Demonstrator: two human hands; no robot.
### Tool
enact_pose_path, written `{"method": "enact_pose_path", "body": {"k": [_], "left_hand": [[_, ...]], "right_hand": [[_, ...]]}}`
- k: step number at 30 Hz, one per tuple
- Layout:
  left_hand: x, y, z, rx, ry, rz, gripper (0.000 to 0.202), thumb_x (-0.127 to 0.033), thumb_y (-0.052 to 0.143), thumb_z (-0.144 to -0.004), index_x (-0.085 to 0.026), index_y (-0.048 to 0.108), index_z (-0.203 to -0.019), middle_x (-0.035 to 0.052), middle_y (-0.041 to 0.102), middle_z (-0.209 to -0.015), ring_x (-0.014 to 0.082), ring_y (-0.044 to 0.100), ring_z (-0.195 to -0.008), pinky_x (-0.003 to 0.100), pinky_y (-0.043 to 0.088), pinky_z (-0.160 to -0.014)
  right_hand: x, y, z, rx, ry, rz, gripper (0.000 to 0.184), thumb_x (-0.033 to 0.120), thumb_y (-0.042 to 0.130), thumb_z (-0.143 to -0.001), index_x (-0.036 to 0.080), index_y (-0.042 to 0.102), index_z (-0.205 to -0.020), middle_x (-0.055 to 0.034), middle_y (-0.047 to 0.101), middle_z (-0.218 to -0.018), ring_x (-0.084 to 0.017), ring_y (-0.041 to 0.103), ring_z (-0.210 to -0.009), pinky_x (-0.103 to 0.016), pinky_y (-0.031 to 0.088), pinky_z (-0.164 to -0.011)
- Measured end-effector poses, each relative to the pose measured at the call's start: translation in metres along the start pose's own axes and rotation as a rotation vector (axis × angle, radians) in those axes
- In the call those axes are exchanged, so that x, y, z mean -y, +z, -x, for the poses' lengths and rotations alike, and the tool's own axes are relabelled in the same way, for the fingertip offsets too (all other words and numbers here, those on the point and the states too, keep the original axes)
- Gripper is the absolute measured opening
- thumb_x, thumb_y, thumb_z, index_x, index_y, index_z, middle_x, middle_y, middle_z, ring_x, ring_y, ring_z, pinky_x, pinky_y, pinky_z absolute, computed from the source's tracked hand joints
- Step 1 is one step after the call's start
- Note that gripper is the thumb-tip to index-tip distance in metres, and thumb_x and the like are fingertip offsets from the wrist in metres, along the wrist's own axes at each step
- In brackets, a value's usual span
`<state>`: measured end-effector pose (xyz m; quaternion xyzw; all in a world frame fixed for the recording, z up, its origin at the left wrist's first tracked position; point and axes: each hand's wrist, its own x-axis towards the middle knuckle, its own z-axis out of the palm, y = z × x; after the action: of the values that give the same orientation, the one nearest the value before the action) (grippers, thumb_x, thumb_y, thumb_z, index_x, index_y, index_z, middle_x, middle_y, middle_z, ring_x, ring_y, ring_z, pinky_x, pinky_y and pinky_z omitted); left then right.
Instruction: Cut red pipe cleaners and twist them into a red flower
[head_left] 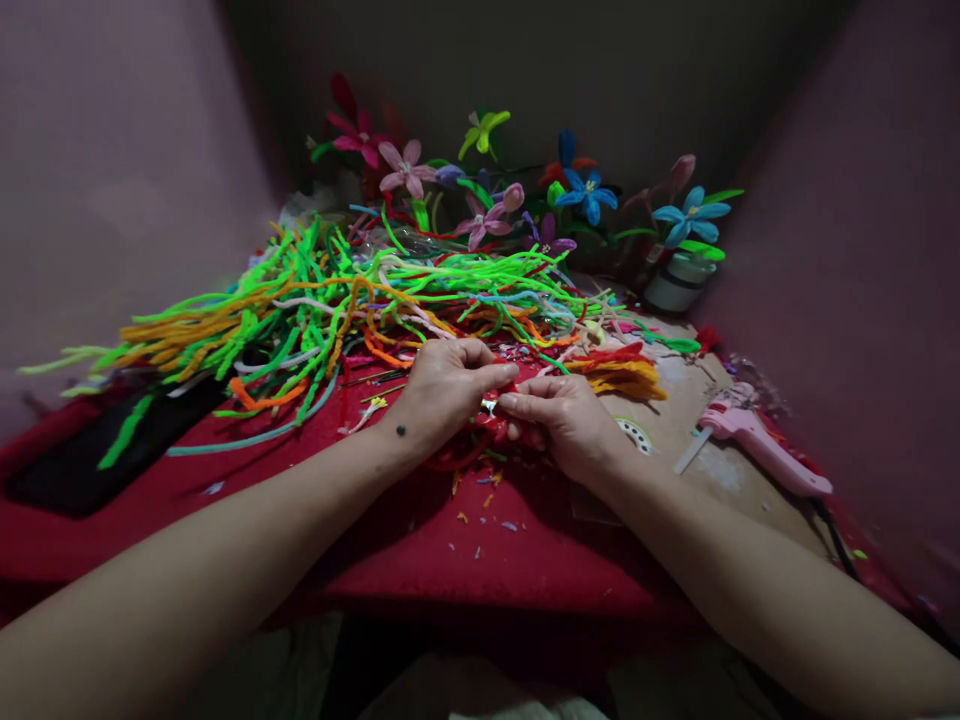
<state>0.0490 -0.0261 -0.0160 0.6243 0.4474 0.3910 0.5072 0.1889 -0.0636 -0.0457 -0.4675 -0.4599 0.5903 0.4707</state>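
Near the middle of the red-covered table, both hands meet over a small red piece (491,430) with a bright, shiny spot in it. Fingers cover much of it, so I cannot make out its exact kind. My left hand (446,385) pinches it from the left between thumb and forefinger. From the right, my right hand (566,420) also closes on it with thumb and fingertips. Just behind the hands lies a loose heap of pipe cleaners (480,285) in green, orange, white and red. Small coloured scraps (484,497) are scattered in front.
A pink glue gun (769,447) lies on a cardboard sheet (731,485) at right. Orange and red petal pieces (622,372) sit beside my right hand. A dark flat object (105,455) lies at left. Pipe-cleaner flowers (589,195) and a small jar (680,281) stand behind.
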Motion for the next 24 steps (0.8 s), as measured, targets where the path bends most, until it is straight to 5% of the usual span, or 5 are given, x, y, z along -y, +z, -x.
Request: {"method": "enact_pose_path", "body": {"k": [4, 8, 18, 24], "left_hand": [[-0.005, -0.007, -0.008, 0.108, -0.082, 0.020, 0.031, -0.039, 0.054, -0.081, -0.016, 0.052, -0.060, -0.0068, 0.038, -0.038, 0.0048, 0.029, -0.033, 0.019, 0.018, -0.035], [-0.002, -0.010, -0.005, 0.280, -0.114, -0.115, 0.024, -0.036, 0.062, -0.075, -0.015, 0.056, -0.064, -0.0042, 0.046, -0.043, 0.0057, 0.037, -0.036, 0.018, 0.023, -0.037], [0.010, 0.000, 0.011, 0.028, 0.288, -0.260, 0.021, -0.030, 0.061, -0.075, -0.014, 0.063, -0.062, -0.0036, 0.048, -0.049, 0.0070, 0.040, -0.047, 0.019, 0.029, -0.043], [0.011, 0.005, 0.009, 0.056, 0.040, 0.136, 0.027, -0.039, 0.065, -0.074, -0.016, 0.056, -0.066, -0.0041, 0.050, -0.047, 0.0067, 0.041, -0.039, 0.019, 0.031, -0.039]], "right_hand": [[0.000, -0.002, -0.003, -0.036, 0.003, -0.127, 0.024, 0.033, 0.072, -0.064, 0.015, 0.059, -0.057, 0.0018, 0.058, -0.047, -0.005, 0.036, -0.034, -0.021, 0.021, -0.035], [0.000, -0.002, -0.007, -0.093, -0.082, -0.206, 0.023, 0.033, 0.074, -0.064, 0.015, 0.059, -0.060, 0.0047, 0.051, -0.045, -0.005, 0.037, -0.037, -0.021, 0.024, -0.037], [-0.002, -0.001, -0.003, -0.129, -0.068, -0.160, 0.033, 0.034, 0.075, -0.064, 0.019, 0.047, -0.057, 0.0065, 0.048, -0.041, -0.007, 0.038, -0.033, -0.021, 0.022, -0.033], [0.003, 0.001, -0.003, -0.157, -0.096, -0.279, 0.029, 0.027, 0.077, -0.059, 0.017, 0.049, -0.058, 0.0073, 0.046, -0.044, -0.005, 0.035, -0.036, -0.021, 0.024, -0.037]]}}
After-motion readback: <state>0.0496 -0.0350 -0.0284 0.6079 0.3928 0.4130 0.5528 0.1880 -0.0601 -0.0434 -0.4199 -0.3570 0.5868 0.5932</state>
